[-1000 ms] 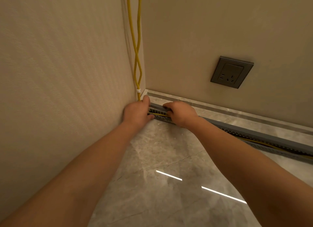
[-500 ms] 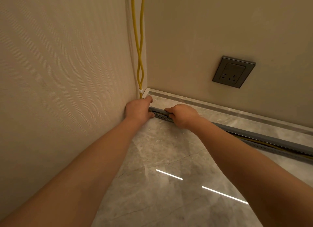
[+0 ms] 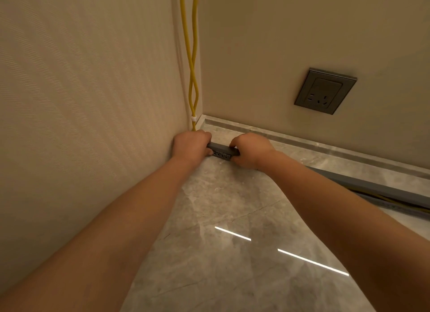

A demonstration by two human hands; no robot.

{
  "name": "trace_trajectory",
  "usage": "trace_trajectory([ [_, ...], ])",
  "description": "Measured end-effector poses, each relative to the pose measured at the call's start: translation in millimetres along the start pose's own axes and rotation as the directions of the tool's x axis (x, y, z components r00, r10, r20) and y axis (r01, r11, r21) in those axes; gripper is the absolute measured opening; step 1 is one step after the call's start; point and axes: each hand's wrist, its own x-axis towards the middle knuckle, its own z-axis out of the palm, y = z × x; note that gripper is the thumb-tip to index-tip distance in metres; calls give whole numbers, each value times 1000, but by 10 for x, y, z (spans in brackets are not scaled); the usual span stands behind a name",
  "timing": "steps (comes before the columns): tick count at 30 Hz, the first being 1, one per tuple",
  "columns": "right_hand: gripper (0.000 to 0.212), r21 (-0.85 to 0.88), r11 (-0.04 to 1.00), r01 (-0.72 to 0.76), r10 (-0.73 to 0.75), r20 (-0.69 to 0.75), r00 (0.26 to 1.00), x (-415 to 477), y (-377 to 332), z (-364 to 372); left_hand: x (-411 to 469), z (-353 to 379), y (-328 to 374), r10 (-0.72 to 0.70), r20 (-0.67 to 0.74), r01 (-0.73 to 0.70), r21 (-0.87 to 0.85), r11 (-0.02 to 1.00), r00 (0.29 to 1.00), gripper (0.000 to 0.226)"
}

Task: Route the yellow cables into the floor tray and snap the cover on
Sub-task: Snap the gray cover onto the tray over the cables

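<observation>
Two yellow cables (image 3: 192,62) run down the room corner, bound by a white tie (image 3: 193,118), and vanish behind my left hand (image 3: 192,143). A grey slotted floor tray (image 3: 222,155) lies along the floor by the skirting. Its grey cover (image 3: 372,186) sits on top. My left hand presses on the cover's corner end. My right hand (image 3: 250,150) grips the cover and tray just to the right. Between the hands the cover lies flat on the tray. At the far right the cover stands raised and yellow cable (image 3: 386,201) shows in the gap.
A grey wall socket (image 3: 325,90) sits on the back wall above the stone skirting (image 3: 325,146). A striped wall closes the left side. Polished grey floor tiles (image 3: 232,253) spread in front, with two bright light reflections.
Both hands pushed the cover down near the corner. The yellow cable seen between them a second ago is now hidden under the cover. The view shifted slightly.
</observation>
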Motion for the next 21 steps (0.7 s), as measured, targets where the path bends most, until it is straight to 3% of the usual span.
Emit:
trace_trajectory([
  [6,18,-124,992,-12,9,-29,1000,57,-103,-8,-77,18,30,93,-27,-92,66,994,995,23],
  [15,26,-20,999,-27,27,-14,1000,103,-124,-41,-49,-10,47,135,-12,-133,116,984,991,25],
  [21,12,-156,988,-4,4,3,1000,103,-261,0,31,-68,64,185,44,-190,174,966,982,24],
])
